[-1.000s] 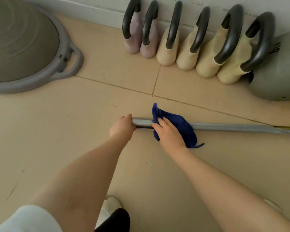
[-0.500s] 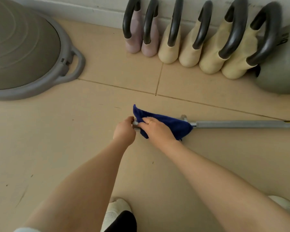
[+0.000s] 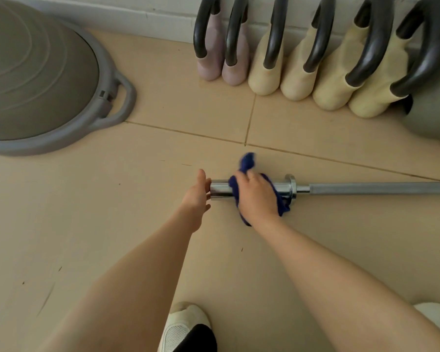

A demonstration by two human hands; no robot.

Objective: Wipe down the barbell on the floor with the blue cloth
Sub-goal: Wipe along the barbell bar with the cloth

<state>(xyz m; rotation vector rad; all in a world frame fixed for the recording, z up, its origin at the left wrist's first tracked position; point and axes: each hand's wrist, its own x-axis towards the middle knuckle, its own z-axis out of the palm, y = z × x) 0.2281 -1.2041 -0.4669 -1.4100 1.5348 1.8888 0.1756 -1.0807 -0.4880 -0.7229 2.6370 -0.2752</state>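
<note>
Barbell on tan floor

Gym or home workout corner. Row of kettlebells lined along white wall: two pink, four cream, dark handles; larger grey kettlebell at right end. Grey half-dome balance trainer with rim handle at left. Chrome barbell lying on beige tiled floor. White trainer-style shoe at bottom edge.

Chrome steel barbell lies on tiled floor, centre to 3 o'clock. Grey dome balance trainer at 10 o'clock; row of black-handled soft kettlebells at 1 o'clock, against wall.
</note>
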